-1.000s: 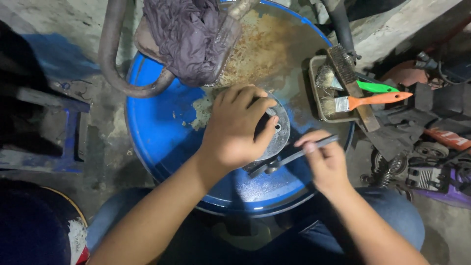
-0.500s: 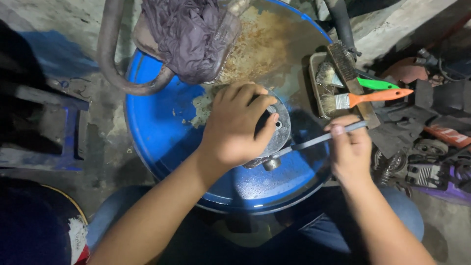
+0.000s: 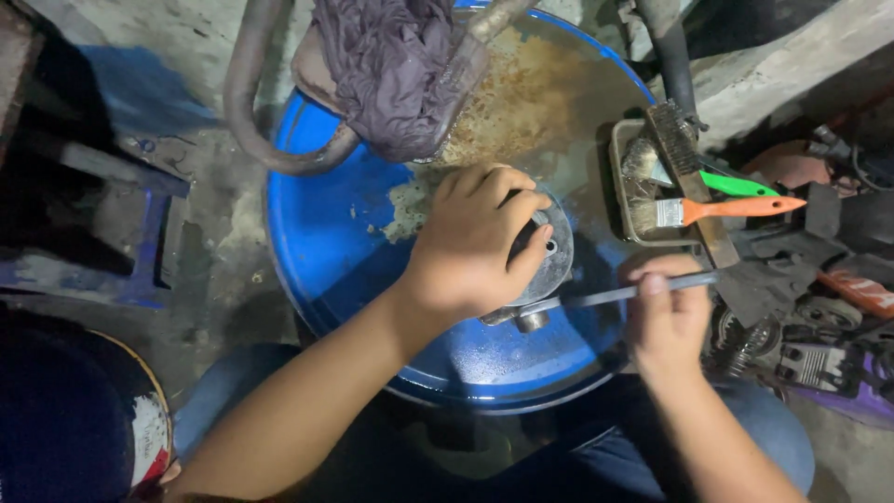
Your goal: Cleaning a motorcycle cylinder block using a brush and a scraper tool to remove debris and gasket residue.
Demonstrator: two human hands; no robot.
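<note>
My left hand [image 3: 475,242] presses down on a round grey metal disc part [image 3: 551,253] that lies on the lid of a blue drum [image 3: 326,233]. Its fingers curl over the disc's top edge. My right hand [image 3: 666,317] grips the handle of a long metal wrench [image 3: 605,296]. The wrench head sits on a fitting [image 3: 533,319] at the disc's lower edge, just under my left palm. The handle points to the right, nearly level.
A bent pipe [image 3: 251,102] and a dark cloth [image 3: 391,65] lie on the drum's far side. A small metal tray [image 3: 622,186] holds brushes, one with an orange handle [image 3: 736,207], one with a green handle [image 3: 740,184]. Engine parts [image 3: 810,345] crowd the floor at right.
My right hand has swung the wrench handle outward to the right and slightly up, pivoting about the fitting. My left hand has stayed on the disc.
</note>
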